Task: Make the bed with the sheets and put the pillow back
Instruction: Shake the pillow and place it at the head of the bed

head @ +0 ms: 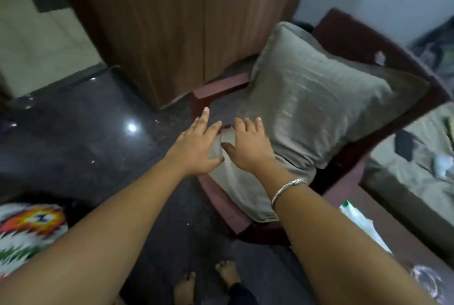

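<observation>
Your left hand [196, 145] reached the pillow's near corner with fingers spread, and your right hand [248, 145] lay flat on it, fingers straight, gripping nothing. The pillow [307, 108] lay across the chair [368, 41], left of the bed [405, 157].

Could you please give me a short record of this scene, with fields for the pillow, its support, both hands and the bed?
pillow: olive-grey pillow, leaning on the chair seat against the backrest
chair: dark red plastic chair, beside a wooden wardrobe
left hand: left hand, fingers straight and spread, at the pillow's near edge
right hand: right hand, flat over the pillow's lower part; bracelet on the wrist
grip: none yet on the pillow
bed: bed at the right edge, with a rumpled olive sheet; pillow not on it
</observation>
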The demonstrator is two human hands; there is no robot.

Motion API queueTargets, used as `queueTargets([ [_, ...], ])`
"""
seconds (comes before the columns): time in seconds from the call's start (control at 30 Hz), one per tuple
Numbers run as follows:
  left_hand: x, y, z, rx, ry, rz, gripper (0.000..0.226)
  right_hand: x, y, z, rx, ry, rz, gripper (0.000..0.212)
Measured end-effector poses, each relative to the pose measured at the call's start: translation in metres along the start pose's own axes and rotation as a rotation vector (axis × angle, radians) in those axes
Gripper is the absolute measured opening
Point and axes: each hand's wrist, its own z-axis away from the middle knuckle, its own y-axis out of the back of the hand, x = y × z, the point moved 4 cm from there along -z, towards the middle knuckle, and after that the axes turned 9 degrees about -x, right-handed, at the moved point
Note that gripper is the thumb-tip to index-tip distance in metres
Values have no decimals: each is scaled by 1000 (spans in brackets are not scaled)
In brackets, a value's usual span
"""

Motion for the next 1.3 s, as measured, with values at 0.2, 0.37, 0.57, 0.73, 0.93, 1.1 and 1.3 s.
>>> queueTargets([
  [0.2,14,-23,-79,-95,-65,98,90,73,-21,-37,69,-235,-381,71],
  [0.37,17,-54,-141,-98,13,306,83,133,-47,-65,136,-390,-589,62],
  [0.57,14,-104,-217,-113,72,363,84,194,-70,-94,256,-525,-527,60],
  [0.73,7,-138,-265,-90,122,439,95,210,-91,-95,514,-774,-534,81],
  [0.93,3,-162,-296,-71,248,467,136,232,-118,-101,433,-1053,-954,132],
  [1.1,3,-157,-312,-46,412,399,66,245,-130,-116,418,-1095,-1289,121],
  [1.3,-3,-140,-287,78,407,837,12,230,-124,-108,739,-916,-1505,76],
])
